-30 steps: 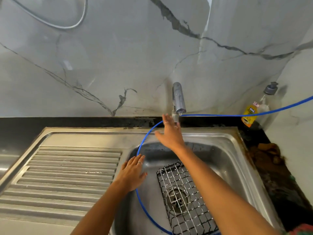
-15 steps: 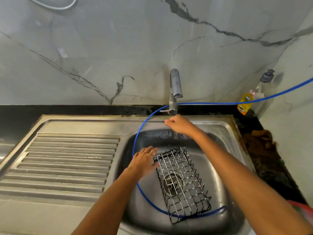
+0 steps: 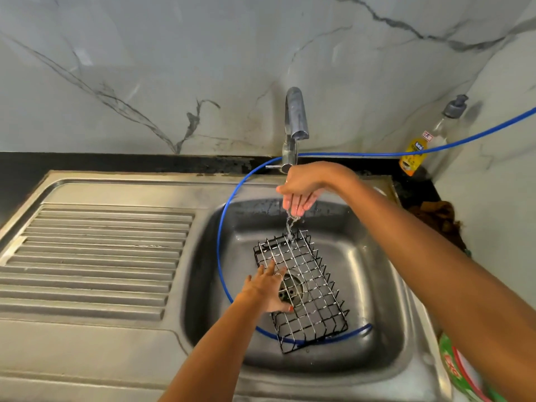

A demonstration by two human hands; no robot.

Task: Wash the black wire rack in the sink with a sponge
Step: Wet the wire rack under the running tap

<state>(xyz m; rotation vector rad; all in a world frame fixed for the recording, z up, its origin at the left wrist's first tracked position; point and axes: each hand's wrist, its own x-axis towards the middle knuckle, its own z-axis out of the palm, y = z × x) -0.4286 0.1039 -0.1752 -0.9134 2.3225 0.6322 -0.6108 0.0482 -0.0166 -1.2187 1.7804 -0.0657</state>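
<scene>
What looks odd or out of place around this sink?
A blue hose loops down from the wall side into the sink basin and runs under the black wire rack, an unusual place for it. The black counter edge behind the tap looks worn and stained. Brown clutter sits in the right corner.

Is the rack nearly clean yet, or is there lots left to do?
Only just started. Done: the rack lies in the sink and the tap runs. In hand: water falls over the right hand onto the rack's far end, while the left hand rests flat on it. Left: all the scrubbing; no sponge is in view.
</scene>
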